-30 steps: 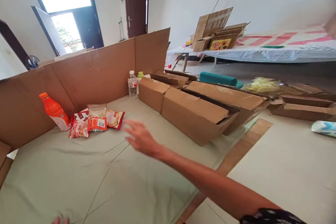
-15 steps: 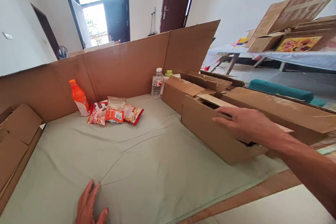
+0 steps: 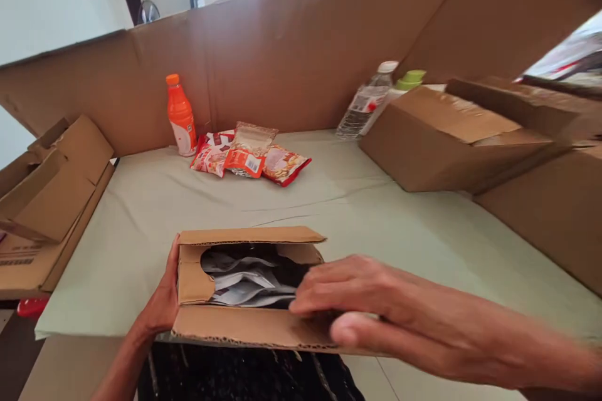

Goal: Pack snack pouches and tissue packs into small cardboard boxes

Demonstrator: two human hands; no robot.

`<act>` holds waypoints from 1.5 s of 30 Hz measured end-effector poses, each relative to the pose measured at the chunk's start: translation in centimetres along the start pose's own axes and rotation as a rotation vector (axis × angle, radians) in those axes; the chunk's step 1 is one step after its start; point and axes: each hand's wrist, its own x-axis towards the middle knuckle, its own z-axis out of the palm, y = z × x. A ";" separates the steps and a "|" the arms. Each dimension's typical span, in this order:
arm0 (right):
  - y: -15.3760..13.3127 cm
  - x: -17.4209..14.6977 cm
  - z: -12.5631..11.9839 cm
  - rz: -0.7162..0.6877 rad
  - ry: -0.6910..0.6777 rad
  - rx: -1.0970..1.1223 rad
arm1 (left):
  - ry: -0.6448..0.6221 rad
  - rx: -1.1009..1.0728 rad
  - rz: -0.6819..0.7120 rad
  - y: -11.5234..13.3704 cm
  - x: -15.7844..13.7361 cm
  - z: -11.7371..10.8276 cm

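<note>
An open cardboard box (image 3: 239, 322) sits at the table's near edge with its flaps spread. Inside lie several silvery-grey pouches (image 3: 249, 288). My left hand (image 3: 162, 301) holds the box's left end, palm against the side wall and part of the fingers hidden. Over the right end of the opening is my right hand (image 3: 362, 294), fingers stretched out, the thumb apart above the front flap. It grips nothing that I can see, though its fingertips partly cover the opening.
Against the cardboard back wall (image 3: 301, 50) stand an orange bottle (image 3: 181, 119), a leaning clear water bottle (image 3: 367, 103) and a green-capped container (image 3: 410, 79). Several snack packets (image 3: 247, 153) lie between them. More cardboard boxes (image 3: 446, 138) are at right, and others (image 3: 61, 194) at left.
The box has come from the right side of the table to the near edge before me. My left hand has gone from the bare cloth to its left end. The view has turned downward.
</note>
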 end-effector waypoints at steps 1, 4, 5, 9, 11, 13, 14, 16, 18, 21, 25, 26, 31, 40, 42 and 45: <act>0.4 0.2 -0.2 0.027 0.011 0.039 | 0.003 -0.024 -0.014 0.1 0.0 -0.1; 1.9 1.1 -0.8 0.092 0.069 0.022 | 0.012 -0.060 -0.024 0.0 -0.1 0.0; 2.3 1.6 -1.0 0.104 0.055 0.011 | 0.005 -0.078 -0.018 -0.2 -0.2 0.1; 2.9 3.9 -1.7 0.212 -0.168 0.117 | -0.011 -0.103 0.047 -0.9 -0.4 0.7; 3.0 5.0 -1.8 0.229 -0.249 0.139 | -0.003 -0.067 0.079 -1.4 -0.5 0.8; 2.9 5.6 -1.4 0.174 -0.302 0.059 | -0.006 -0.037 0.111 -1.8 -0.7 0.8; 2.7 5.8 -1.0 0.136 -0.320 -0.009 | -0.011 -0.024 0.126 -2.0 -0.8 0.8; 2.1 5.6 0.2 0.072 -0.299 -0.169 | -0.013 -0.003 0.156 -2.4 -0.9 0.8; 1.2 5.2 1.6 0.025 -0.198 -0.313 | -0.005 0.011 0.176 -2.6 -1.1 0.8; 0.2 4.6 3.4 -0.067 -0.088 -0.446 | -0.008 0.010 0.184 -2.9 -1.3 0.7; 0.5 4.5 4.5 -0.065 0.011 -0.524 | -0.009 -0.009 0.161 -2.9 -1.4 0.7; 0.6 4.5 4.4 -0.048 0.025 -0.506 | -0.006 -0.012 0.157 -2.8 -1.4 0.7; 1.5 4.5 2.9 0.019 -0.066 -0.335 | 0.035 -0.014 0.161 -2.1 -1.4 1.0; 2.5 7.1 4.6 0.169 -0.332 -0.446 | 0.069 -0.029 0.131 -2.3 -1.5 1.1; 2.5 8.2 5.1 0.192 -0.381 -0.428 | 0.072 -0.038 0.130 -2.7 -1.6 1.2; 2.4 8.9 5.2 0.197 -0.311 -0.429 | 0.073 -0.034 0.108 -3.0 -1.8 1.0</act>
